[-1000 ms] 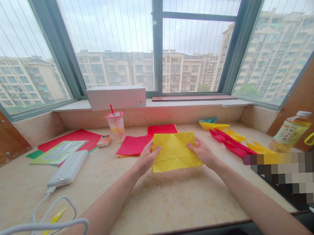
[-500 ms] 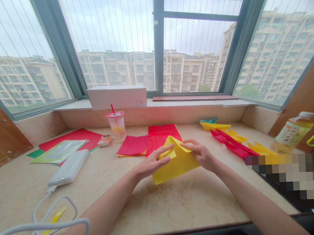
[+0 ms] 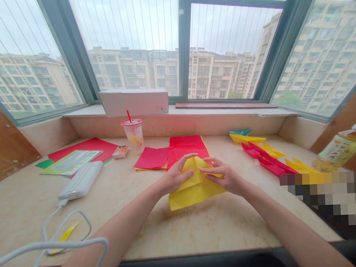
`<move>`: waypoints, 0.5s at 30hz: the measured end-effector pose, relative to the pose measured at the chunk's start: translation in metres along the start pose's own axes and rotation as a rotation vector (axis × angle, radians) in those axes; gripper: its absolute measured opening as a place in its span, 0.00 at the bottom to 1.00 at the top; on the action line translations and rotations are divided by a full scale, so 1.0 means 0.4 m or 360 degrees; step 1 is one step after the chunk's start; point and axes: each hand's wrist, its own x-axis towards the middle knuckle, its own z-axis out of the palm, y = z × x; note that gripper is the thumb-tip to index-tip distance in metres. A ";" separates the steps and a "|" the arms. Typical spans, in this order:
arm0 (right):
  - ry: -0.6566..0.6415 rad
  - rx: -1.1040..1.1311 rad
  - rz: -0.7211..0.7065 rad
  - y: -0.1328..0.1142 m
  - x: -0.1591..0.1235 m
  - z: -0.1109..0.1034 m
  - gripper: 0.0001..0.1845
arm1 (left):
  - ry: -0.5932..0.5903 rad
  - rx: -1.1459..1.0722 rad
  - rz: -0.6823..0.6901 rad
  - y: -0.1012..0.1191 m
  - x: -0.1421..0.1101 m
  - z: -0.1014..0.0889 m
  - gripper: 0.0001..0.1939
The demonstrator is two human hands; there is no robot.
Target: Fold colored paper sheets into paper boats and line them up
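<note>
Between my two hands is a sheet of yellow paper (image 3: 195, 193), its upper corners folded down toward a point at the top. My left hand (image 3: 175, 176) grips its left slanted edge, thumb on the front face. On the opposite side my right hand (image 3: 224, 174) holds the right flap, fingers lying over the fold near the centre crease. The paper leans above the counter. Just behind it lies red paper (image 3: 186, 145), and to the left of that a stack of smaller red squares (image 3: 151, 157) with yellow ones beneath.
Folded paper boats (image 3: 275, 162) in red, yellow and green line the right side, near a drink bottle (image 3: 340, 148). On the left are a plastic cup (image 3: 133, 137) with a straw, a small packet (image 3: 120, 151), a white power bank (image 3: 81, 180) and its looping cable (image 3: 67, 244).
The raised flaps at the top of the yellow paper now lie flatter against it. My right fingers have moved inward over the fold. The view has shifted slightly.
</note>
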 end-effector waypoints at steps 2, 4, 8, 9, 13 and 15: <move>0.0038 -0.0065 -0.0051 0.009 -0.002 0.008 0.14 | -0.0133 0.0093 0.0042 0.000 0.004 -0.004 0.20; 0.0057 -0.0112 -0.0094 0.012 -0.003 0.012 0.13 | -0.0254 0.0157 0.0064 -0.005 0.008 -0.008 0.17; 0.0094 -0.0126 -0.0069 0.004 -0.001 0.009 0.12 | -0.0307 0.0214 0.0062 -0.015 0.012 -0.015 0.17; 0.0087 -0.0126 -0.0059 0.000 0.000 0.007 0.13 | -0.0299 0.0220 0.0058 -0.015 0.010 -0.016 0.17; 0.0039 -0.0151 -0.0028 -0.013 0.006 -0.001 0.20 | -0.0142 0.0067 -0.0030 -0.004 0.000 -0.007 0.28; 0.0059 -0.0154 0.0005 -0.016 0.007 -0.006 0.21 | -0.0061 -0.0125 -0.0116 0.001 -0.002 0.001 0.36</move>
